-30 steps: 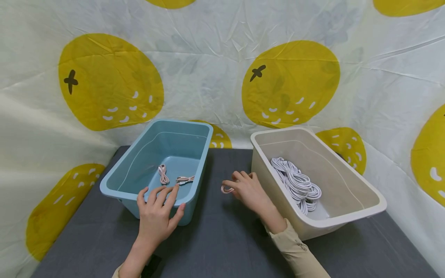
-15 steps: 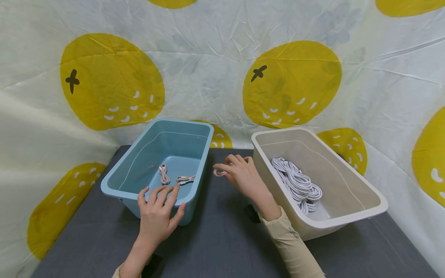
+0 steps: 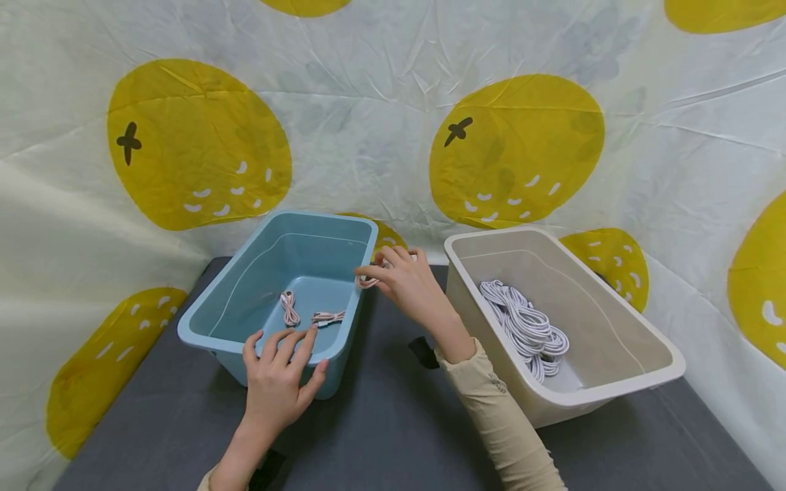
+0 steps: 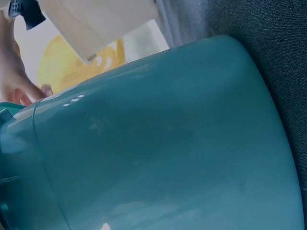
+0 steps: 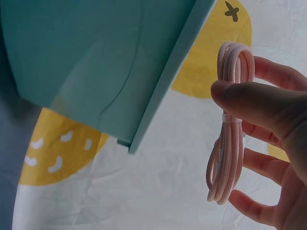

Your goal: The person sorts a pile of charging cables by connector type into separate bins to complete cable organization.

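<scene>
My right hand (image 3: 402,281) pinches a bundled pink cable (image 5: 229,129) between thumb and fingers, right at the right rim of the blue tub (image 3: 355,307). A small white tie goes round the bundle's middle, as the right wrist view shows. My left hand (image 3: 279,375) rests over the tub's near rim with fingers spread and fairly straight. Inside the tub lie two more pink cables, one bundle (image 3: 289,308) standing lengthwise and another bundle (image 3: 327,318) near the right wall. The left wrist view is mostly filled by the tub's outer wall (image 4: 158,139).
To the right stands a beige tub (image 3: 614,389) with a heap of white cables (image 3: 522,324) inside. Both tubs sit on a dark cloth-covered table (image 3: 381,436). Behind them hangs a pale curtain (image 3: 362,136) with big yellow fruit prints.
My right hand has moved left and away from me with the pink cable, from beside the beige tub to the blue tub's right rim. My left hand has stayed put.
</scene>
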Demonstrator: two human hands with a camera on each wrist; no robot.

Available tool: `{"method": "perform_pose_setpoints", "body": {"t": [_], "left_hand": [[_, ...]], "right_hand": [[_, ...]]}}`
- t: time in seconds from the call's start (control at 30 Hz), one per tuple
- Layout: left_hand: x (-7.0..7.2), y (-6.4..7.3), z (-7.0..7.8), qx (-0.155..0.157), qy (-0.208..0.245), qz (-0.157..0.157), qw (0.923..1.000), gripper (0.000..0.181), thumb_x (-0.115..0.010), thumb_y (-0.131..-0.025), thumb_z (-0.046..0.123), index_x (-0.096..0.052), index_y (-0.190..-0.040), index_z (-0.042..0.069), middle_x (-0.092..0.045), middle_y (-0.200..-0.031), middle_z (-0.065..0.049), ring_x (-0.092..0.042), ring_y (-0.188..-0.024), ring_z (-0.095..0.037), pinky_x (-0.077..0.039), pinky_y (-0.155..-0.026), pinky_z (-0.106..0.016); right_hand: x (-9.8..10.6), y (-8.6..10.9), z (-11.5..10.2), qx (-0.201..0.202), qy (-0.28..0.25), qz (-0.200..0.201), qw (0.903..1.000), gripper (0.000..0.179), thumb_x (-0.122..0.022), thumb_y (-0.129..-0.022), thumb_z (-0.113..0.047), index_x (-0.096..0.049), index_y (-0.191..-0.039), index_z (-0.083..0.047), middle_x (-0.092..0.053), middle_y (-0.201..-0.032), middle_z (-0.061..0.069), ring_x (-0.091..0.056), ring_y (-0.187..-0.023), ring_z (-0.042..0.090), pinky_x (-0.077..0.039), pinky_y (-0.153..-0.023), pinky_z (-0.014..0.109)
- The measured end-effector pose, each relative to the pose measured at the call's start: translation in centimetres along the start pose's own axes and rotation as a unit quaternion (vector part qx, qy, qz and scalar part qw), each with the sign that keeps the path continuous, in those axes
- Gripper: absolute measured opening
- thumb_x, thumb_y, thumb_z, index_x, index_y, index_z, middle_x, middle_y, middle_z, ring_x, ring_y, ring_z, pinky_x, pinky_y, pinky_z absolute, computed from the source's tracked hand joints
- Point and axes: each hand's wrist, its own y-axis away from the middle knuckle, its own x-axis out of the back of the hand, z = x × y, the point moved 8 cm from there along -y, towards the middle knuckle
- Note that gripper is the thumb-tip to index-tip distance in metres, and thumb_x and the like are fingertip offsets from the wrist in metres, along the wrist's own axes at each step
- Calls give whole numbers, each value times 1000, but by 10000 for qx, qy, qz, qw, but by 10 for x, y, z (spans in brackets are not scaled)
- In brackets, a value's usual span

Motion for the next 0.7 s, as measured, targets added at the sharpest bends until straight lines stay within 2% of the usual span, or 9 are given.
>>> {"method": "perform_pose_setpoints", "body": {"t": [0.33, 0.7], "left_hand": [[0, 0, 1, -30, -4, -14, 10000, 52, -36, -91, 46, -66, -104, 6, -64, -86, -12, -55, -84, -30, -28, -83, -59], [0, 0, 0, -1, -14, -32, 10000, 52, -36, -91, 46, -66, -104, 6, -65, -86, -12, -55, -84, -30, -28, -83, -58]], "right_hand": [[-2, -27, -10, 321, 194, -77, 9993, 34, -66, -80, -18, -60, -107, -38, -52, -95, -5, -45, -84, 13, -34, -75, 37], [-9, -59, -23, 989, 465, 26, 9940, 30, -56, -87, -19, -59, -105, -43, -50, -89, -5, -44, -80, 14, -34, -75, 36]]}}
